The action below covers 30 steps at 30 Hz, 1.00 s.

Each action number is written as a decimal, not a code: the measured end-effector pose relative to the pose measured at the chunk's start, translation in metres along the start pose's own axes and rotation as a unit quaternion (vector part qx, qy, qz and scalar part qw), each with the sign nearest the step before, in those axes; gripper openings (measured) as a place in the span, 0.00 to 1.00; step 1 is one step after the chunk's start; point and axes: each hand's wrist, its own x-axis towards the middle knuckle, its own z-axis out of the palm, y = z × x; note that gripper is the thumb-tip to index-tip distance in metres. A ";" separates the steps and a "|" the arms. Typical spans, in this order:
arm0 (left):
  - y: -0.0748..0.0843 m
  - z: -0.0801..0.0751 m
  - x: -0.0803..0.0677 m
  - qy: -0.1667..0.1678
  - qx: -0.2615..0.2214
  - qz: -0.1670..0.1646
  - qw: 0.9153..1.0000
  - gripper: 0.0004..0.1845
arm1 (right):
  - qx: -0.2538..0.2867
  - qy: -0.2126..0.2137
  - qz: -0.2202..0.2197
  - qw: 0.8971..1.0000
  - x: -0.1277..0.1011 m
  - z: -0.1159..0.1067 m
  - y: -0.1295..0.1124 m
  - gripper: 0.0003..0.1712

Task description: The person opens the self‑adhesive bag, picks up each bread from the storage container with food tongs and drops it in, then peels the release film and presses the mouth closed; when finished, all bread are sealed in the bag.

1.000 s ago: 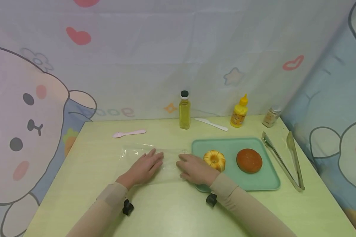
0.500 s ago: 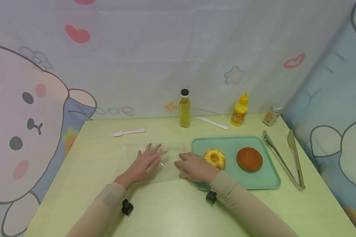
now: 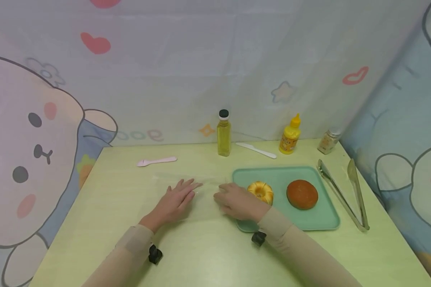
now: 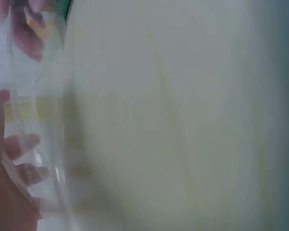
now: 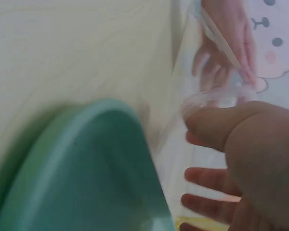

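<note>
Hands shifted slightly; yellow-green table (image 3: pixel 201 259), cartoon backdrop (image 3: pixel 39 139).

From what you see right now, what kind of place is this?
Probably a staged food-preparation table, not a real kitchen: a cartoon rabbit cloth backdrop surrounds the pale green table, which holds a teal plastic tray with two breads, and metal tongs.

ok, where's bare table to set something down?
Free: the near edge below both sleeves, and the left side below the pink spoon. Crowded: the back row by the oil bottle, and the right, tray beside tongs. Clear film lies under both hands.
</note>
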 end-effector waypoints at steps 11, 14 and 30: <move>0.007 0.005 0.003 -0.007 -0.011 -0.021 1.000 0.24 | 0.054 0.084 0.045 0.994 -0.045 -0.043 0.016 0.27; 0.009 0.004 0.002 -0.011 -0.019 -0.031 0.999 0.24 | 0.074 0.093 0.076 0.990 -0.063 -0.054 0.027 0.28; 0.013 0.009 0.004 -0.031 -0.035 -0.050 0.998 0.26 | 0.045 0.183 0.223 0.956 -0.180 -0.069 0.102 0.31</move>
